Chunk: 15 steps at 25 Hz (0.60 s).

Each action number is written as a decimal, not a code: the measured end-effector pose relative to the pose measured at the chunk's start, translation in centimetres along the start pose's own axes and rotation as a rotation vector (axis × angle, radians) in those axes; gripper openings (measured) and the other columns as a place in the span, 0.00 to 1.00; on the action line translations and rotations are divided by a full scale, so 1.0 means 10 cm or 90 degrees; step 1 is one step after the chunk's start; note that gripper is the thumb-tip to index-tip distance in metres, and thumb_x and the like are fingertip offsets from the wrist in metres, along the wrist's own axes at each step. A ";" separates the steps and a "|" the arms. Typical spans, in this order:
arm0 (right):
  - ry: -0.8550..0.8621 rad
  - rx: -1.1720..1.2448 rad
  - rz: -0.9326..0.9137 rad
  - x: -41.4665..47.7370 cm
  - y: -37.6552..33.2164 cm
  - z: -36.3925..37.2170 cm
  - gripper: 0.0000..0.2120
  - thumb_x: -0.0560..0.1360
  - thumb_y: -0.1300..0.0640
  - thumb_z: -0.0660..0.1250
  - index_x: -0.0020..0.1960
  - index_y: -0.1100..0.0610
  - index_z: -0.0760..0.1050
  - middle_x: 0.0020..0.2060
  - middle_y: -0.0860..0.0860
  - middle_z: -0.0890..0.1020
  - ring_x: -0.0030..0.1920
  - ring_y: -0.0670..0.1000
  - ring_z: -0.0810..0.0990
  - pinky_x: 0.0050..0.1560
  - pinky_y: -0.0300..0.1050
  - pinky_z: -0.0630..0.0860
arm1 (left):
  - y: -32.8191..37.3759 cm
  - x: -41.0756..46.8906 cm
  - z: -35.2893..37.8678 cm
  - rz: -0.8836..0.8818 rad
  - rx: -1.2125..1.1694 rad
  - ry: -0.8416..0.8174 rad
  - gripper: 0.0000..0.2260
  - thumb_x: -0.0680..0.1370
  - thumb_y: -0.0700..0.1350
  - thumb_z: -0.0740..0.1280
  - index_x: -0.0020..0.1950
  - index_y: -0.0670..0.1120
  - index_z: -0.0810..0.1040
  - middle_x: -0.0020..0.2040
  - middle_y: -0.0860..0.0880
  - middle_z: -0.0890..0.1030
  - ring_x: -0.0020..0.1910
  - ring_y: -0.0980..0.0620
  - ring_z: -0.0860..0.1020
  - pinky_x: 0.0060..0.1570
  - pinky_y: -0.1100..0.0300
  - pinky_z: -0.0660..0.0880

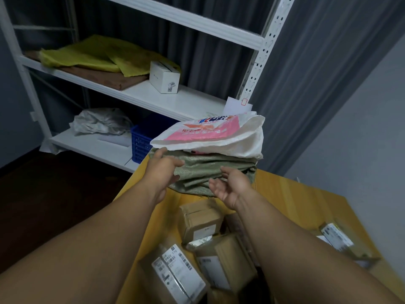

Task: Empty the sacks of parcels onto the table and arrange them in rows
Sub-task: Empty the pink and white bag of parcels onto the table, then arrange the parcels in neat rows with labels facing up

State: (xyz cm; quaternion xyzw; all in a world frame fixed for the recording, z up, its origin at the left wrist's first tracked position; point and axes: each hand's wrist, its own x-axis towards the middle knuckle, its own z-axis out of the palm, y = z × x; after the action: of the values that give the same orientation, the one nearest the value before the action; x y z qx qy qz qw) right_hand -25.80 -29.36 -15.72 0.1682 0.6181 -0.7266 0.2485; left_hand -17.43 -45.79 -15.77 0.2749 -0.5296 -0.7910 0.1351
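Note:
A folded green woven sack (203, 170) lies at the far end of the yellow table (291, 194), with a white and pink sack (210, 134) folded on top of it. My left hand (163, 170) reaches to the left edge of the pile, fingers loosely bent and touching the green sack. My right hand (230, 185) hovers palm up just in front of the green sack, fingers relaxed and holding nothing. Several brown cardboard parcels (201, 222) with white labels lie in a loose heap on the table nearer to me.
A white metal shelving unit (153, 93) stands behind the table, holding yellow sacks (92, 53), a white box (164, 77), crumpled grey plastic (98, 121) and a blue crate (140, 143). Grey curtains hang at the right. Dark floor lies to the left.

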 end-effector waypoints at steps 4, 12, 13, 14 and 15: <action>-0.026 -0.004 -0.011 -0.44 -0.12 -0.07 0.14 0.81 0.58 0.65 0.64 0.62 0.73 0.58 0.63 0.78 0.41 0.55 0.85 0.29 0.44 0.81 | 0.19 -0.40 0.13 0.006 0.027 -0.006 0.30 0.76 0.39 0.70 0.76 0.52 0.64 0.71 0.46 0.72 0.67 0.47 0.72 0.48 0.55 0.77; -0.066 -0.020 -0.045 -1.41 -0.18 -0.45 0.11 0.81 0.57 0.65 0.61 0.61 0.75 0.46 0.59 0.79 0.35 0.52 0.83 0.28 0.42 0.80 | 0.49 -1.46 0.46 0.041 0.106 -0.003 0.28 0.76 0.34 0.69 0.73 0.47 0.66 0.67 0.44 0.74 0.62 0.46 0.74 0.49 0.53 0.78; -0.074 -0.025 -0.046 -1.55 -0.14 -0.51 0.10 0.81 0.57 0.65 0.59 0.61 0.75 0.46 0.59 0.79 0.35 0.52 0.82 0.27 0.42 0.79 | 0.49 -1.63 0.52 0.038 0.122 -0.008 0.27 0.76 0.34 0.69 0.73 0.46 0.66 0.66 0.44 0.75 0.61 0.47 0.75 0.47 0.54 0.78; -0.086 -0.029 -0.047 -1.71 -0.10 -0.62 0.08 0.81 0.57 0.65 0.57 0.61 0.75 0.46 0.59 0.79 0.35 0.52 0.82 0.28 0.42 0.79 | 0.47 -1.85 0.58 0.036 0.138 -0.010 0.25 0.76 0.34 0.68 0.72 0.45 0.67 0.65 0.43 0.75 0.59 0.48 0.75 0.45 0.55 0.77; -0.096 -0.033 -0.048 -1.84 -0.07 -0.72 0.08 0.81 0.57 0.65 0.55 0.61 0.75 0.46 0.59 0.79 0.35 0.52 0.82 0.29 0.43 0.80 | 0.47 -2.04 0.62 0.036 0.145 -0.011 0.24 0.77 0.33 0.68 0.71 0.44 0.67 0.64 0.43 0.76 0.58 0.48 0.75 0.42 0.56 0.77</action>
State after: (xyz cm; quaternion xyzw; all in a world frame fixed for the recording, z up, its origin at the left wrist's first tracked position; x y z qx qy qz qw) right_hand -11.61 -19.36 -6.28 0.0829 0.6222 -0.7298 0.2711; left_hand -4.84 -32.64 -3.74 0.2668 -0.6249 -0.7236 0.1207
